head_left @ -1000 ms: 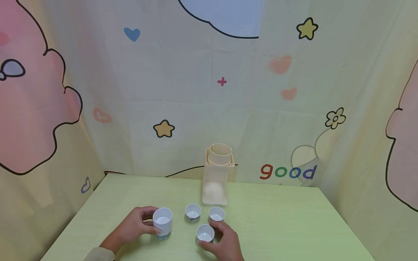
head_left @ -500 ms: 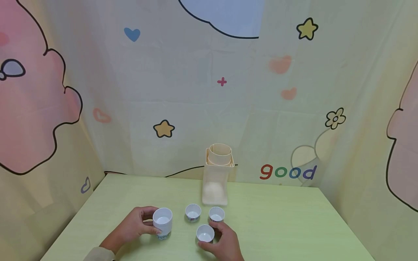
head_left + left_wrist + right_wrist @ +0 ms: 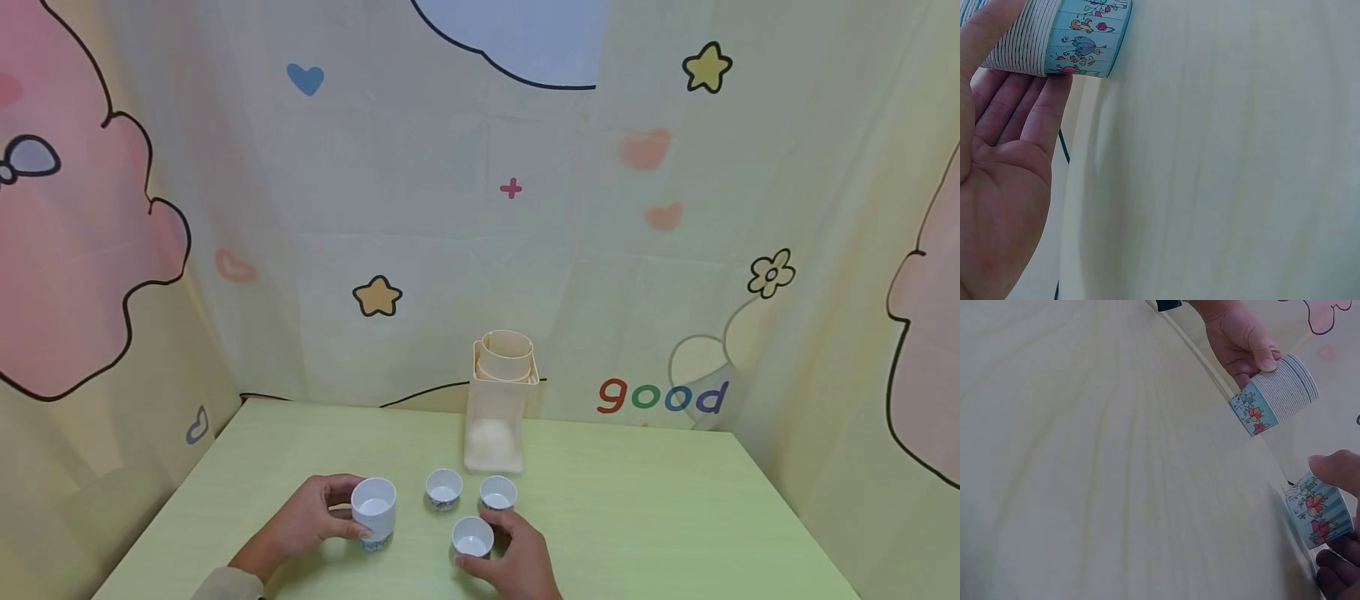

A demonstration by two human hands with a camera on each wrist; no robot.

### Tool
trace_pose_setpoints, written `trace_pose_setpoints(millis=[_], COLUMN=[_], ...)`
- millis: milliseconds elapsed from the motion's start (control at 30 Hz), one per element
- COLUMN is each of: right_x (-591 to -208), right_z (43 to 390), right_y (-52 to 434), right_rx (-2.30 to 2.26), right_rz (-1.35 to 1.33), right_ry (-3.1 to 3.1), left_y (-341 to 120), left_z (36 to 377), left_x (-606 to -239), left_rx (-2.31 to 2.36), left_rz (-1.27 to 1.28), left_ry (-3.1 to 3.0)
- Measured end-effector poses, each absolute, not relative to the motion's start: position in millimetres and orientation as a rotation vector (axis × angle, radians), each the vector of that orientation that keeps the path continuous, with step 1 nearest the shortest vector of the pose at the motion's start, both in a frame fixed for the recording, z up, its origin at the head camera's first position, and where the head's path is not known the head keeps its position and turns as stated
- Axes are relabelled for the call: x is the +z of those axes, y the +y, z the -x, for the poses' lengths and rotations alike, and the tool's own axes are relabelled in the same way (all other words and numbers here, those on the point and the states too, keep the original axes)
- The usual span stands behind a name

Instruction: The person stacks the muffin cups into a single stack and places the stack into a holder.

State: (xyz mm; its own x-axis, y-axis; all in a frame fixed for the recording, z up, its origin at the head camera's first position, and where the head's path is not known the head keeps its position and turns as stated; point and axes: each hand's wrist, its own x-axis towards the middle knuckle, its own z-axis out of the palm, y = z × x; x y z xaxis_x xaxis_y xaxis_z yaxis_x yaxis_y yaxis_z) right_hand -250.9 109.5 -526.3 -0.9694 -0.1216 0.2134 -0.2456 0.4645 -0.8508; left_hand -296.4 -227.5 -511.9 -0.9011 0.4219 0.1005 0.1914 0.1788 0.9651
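1. In the head view, the left hand (image 3: 311, 521) grips a stack of white ribbed cups with a blue pictured band (image 3: 373, 512), its fingers curled round the side. The stack stands upright on the pale green surface (image 3: 637, 517), near the front edge. The right hand (image 3: 517, 557) holds a single small white cup (image 3: 472, 536), thumb on one side and fingers on the other side. Two more small white cups (image 3: 444, 488) stand just behind, the second one (image 3: 498, 492) very near the right fingers; they do not touch each other. A tall cream plastic container with a round opening on top (image 3: 498, 400) stands further back, against the cartoon-printed cloth backdrop (image 3: 450, 208).

2. In the left wrist view, the left hand (image 3: 997, 187) shows its palm; the fingers (image 3: 1041, 119) lie along the ribbed stack (image 3: 1060, 34), and the blue band with small pictures is at its bottom, near the surface (image 3: 1222, 175).

3. In the right wrist view, the right hand's thumb (image 3: 1335, 469) presses the rim side of the single cup (image 3: 1317, 509), and its fingers (image 3: 1335, 575) are under it at the frame corner. Further away the left hand (image 3: 1241, 337) clasps the stack (image 3: 1272, 394). The two hands are apart, each one with its own cup.
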Motion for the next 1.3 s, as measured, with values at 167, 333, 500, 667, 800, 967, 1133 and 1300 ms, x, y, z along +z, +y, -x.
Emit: trace_pose_setpoints(millis=[167,333,500,667,800,967,1133,1300], right_x=[-526.6,-523.0,-517.4,-514.7,-513.4,-511.6,-513.2,-511.2], right_z=[251.4,251.0,251.1,252.1,252.0,253.3,254.9,257.0], right_y=[109.5,109.3,108.8,107.3,106.0,104.7,102.6,97.2], right_rx=[1.558,1.604,1.653,1.705,1.728,1.78,1.848,1.861], right_rz=[-0.331,-0.347,-0.363,-0.374,-0.379,-0.4,-0.42,-0.436], right_ry=[-2.578,-2.579,-2.583,-2.572,-2.558,-2.513,-2.449,-2.425], left_y=[-228.0,-228.1,-228.1,-228.2,-228.5,-228.6,-228.2,-227.9], left_z=[296.2,296.1,296.3,296.3,296.9,297.5,297.6,297.8], left_x=[-511.5,-511.1,-510.1,-509.9,-510.8,-511.7,-511.5,-510.8], left_rx=[1.807,1.804,1.797,1.798,1.803,1.802,1.789,1.775], left_rz=[-0.592,-0.595,-0.599,-0.6,-0.597,-0.593,-0.58,-0.567], left_ry=[2.255,2.258,2.27,2.274,2.27,2.276,2.288,2.3])
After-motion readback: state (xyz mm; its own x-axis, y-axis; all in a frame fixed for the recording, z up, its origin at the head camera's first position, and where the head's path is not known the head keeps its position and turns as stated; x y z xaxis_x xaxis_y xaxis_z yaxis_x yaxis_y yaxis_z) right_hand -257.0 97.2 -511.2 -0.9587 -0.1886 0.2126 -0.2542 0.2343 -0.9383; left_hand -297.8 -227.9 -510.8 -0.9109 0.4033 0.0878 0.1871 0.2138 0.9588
